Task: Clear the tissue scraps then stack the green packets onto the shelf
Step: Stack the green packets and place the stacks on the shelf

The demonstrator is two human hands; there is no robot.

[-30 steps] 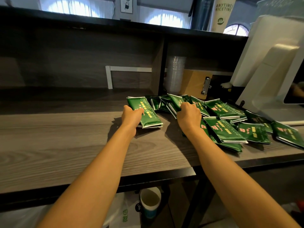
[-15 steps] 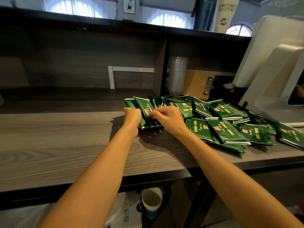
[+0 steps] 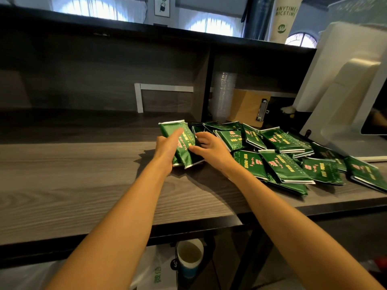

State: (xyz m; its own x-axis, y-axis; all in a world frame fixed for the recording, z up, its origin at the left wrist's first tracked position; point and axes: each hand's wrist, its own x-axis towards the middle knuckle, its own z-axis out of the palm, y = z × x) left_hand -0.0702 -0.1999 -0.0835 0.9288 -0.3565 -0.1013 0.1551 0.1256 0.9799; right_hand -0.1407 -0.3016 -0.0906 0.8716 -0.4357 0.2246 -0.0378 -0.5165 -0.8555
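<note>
The wood-grain shelf (image 3: 79,176) fills the 9 o'clock side of the view, with a white bracket (image 3: 163,88) against its back wall at 12 o'clock from the hands. The left hand (image 3: 166,147) grips a held stack (image 3: 185,148) of green packets, fingers laid along the top face and pointing to 1 o'clock; the thumb is hidden. The stack is tipped up on one long edge, its long axis running from 11 o'clock at the far end to 5 o'clock at the near end, and the printed face is turned toward 3 o'clock. The print is red and pale yellow, too small to read.

Below the shelf edge, at 6 o'clock, stand a paper cup (image 3: 189,256) and a white bag (image 3: 157,275) with green characters.

The right hand (image 3: 211,150) is spread, fingers loosely bent and holding nothing, with its thumb touching the stack's right edge. At 3 o'clock from it lies the loose heap (image 3: 280,166) of packets, overlapping flat on the shelf, most lying 10 to 4 o'clock. Behind the heap are nested clear cups (image 3: 224,95) and a wooden clipboard (image 3: 247,107). At 1 o'clock, on the top ledge, a tall cup (image 3: 284,19) reads "ANYTIME NICETIME". A white terminal (image 3: 343,84) fills the 3 o'clock edge.
</note>
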